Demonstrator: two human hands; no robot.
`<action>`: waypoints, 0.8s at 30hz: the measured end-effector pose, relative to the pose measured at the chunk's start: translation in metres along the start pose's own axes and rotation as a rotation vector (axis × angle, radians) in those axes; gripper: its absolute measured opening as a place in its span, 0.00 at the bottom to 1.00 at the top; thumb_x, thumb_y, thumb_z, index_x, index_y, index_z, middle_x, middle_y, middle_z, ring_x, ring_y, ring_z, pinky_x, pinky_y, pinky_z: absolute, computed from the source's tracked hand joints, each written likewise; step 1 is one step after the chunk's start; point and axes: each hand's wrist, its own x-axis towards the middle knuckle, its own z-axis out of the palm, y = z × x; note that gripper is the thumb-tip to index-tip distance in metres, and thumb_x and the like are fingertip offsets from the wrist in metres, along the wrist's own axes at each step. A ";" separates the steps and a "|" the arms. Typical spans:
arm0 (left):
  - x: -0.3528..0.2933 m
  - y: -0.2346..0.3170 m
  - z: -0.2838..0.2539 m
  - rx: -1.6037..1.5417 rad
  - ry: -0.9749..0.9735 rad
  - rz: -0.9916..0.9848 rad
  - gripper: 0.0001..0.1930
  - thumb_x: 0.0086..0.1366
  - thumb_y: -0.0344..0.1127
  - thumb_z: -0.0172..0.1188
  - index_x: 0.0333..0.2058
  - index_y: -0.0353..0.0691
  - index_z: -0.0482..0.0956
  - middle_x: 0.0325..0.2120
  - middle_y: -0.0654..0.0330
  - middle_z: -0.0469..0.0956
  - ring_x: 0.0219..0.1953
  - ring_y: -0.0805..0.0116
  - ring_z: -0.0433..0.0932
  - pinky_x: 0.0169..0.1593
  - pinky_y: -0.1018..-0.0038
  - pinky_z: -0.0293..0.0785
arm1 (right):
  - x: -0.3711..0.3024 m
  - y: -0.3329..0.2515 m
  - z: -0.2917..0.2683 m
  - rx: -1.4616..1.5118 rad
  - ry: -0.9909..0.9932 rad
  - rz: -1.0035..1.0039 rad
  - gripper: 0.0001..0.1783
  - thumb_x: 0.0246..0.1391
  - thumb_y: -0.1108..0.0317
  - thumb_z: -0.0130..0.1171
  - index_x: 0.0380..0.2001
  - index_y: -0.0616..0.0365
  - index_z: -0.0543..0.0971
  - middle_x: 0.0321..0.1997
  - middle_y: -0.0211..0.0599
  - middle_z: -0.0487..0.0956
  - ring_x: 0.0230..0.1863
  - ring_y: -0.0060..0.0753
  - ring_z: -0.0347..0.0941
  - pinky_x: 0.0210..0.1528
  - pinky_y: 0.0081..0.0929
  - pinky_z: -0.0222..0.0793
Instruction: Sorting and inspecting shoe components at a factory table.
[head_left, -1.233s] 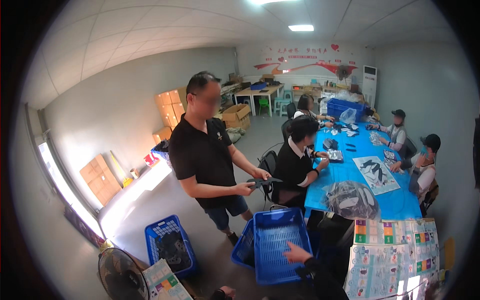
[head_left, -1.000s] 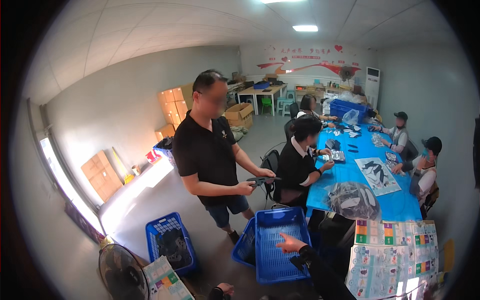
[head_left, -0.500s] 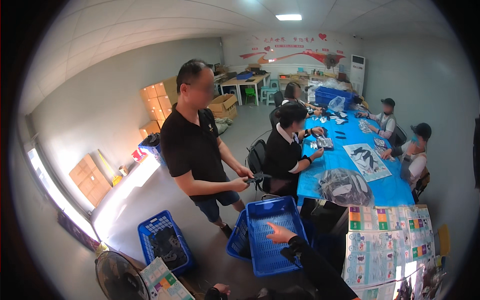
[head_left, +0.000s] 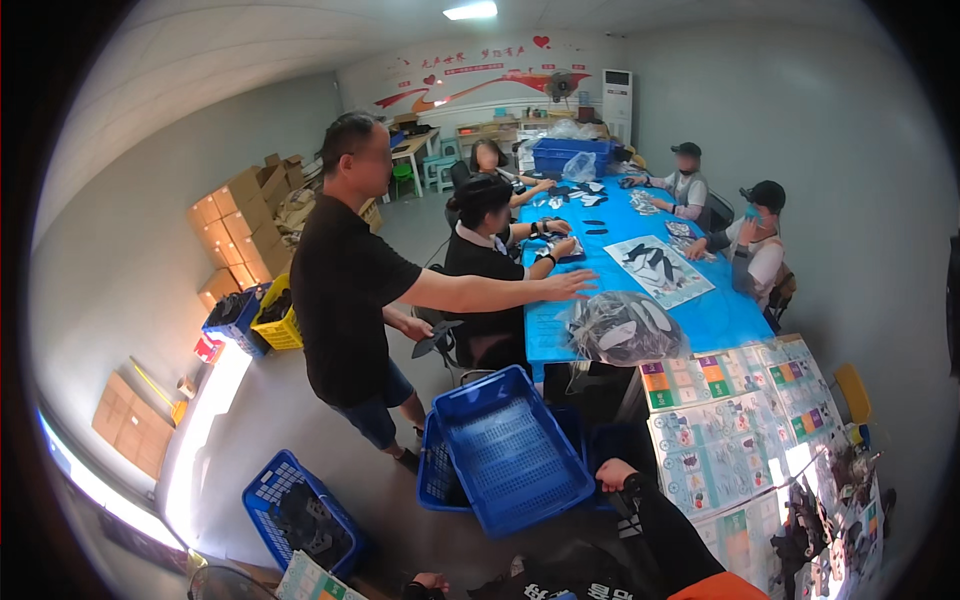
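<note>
My right hand (head_left: 616,475) is beside the right edge of a blue plastic basket (head_left: 510,455), its fingers curled in and no object visible in them. I cannot tell whether it touches the rim. The basket rests tilted on another blue basket (head_left: 432,470). Only part of my left hand (head_left: 432,581) shows at the lower edge, and its fingers are too small to read. A standing person in a black shirt (head_left: 345,290) holds dark flat pieces (head_left: 437,340) in one hand and stretches the other arm over the table.
A blue-covered table (head_left: 555,330) has several seated people around it, with a bag of dark and white pieces (head_left: 625,328) at its near end. Printed sheets (head_left: 715,440) cover a surface on the right. Another blue basket (head_left: 300,515) with dark pieces stands on the floor at left.
My right hand has drawn back from pointing over the basket to its right side, fingers now curled. The standing person has raised an arm toward the table. My view has turned right.
</note>
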 end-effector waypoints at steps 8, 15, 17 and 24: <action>-0.004 0.022 -0.014 0.612 -0.054 0.279 0.40 0.35 0.51 0.78 0.49 0.39 0.78 0.37 0.58 0.84 0.37 0.65 0.83 0.38 0.67 0.79 | -0.026 0.072 0.043 0.016 -0.104 0.138 0.20 0.54 0.59 0.52 0.16 0.61 0.81 0.18 0.37 0.81 0.15 0.30 0.73 0.19 0.31 0.67; 0.007 0.073 -0.017 -0.029 -0.108 -0.045 0.35 0.47 0.43 0.76 0.53 0.39 0.74 0.36 0.60 0.84 0.34 0.64 0.83 0.39 0.68 0.79 | -0.013 0.120 0.051 0.082 -0.242 0.218 0.21 0.53 0.57 0.51 0.17 0.59 0.82 0.18 0.33 0.81 0.16 0.29 0.73 0.22 0.30 0.68; 0.007 0.068 -0.022 0.346 -0.139 0.203 0.26 0.55 0.40 0.72 0.50 0.39 0.76 0.35 0.58 0.84 0.33 0.63 0.83 0.38 0.68 0.78 | -0.008 0.107 0.054 0.038 -0.196 0.196 0.22 0.54 0.56 0.51 0.17 0.59 0.83 0.18 0.33 0.81 0.16 0.29 0.73 0.23 0.30 0.68; 0.004 0.058 -0.030 0.407 0.015 0.158 0.16 0.66 0.39 0.58 0.44 0.31 0.77 0.35 0.52 0.84 0.32 0.61 0.83 0.38 0.68 0.80 | -0.028 0.096 0.050 0.009 -0.150 0.126 0.21 0.55 0.58 0.50 0.18 0.61 0.83 0.20 0.33 0.82 0.16 0.29 0.74 0.24 0.29 0.70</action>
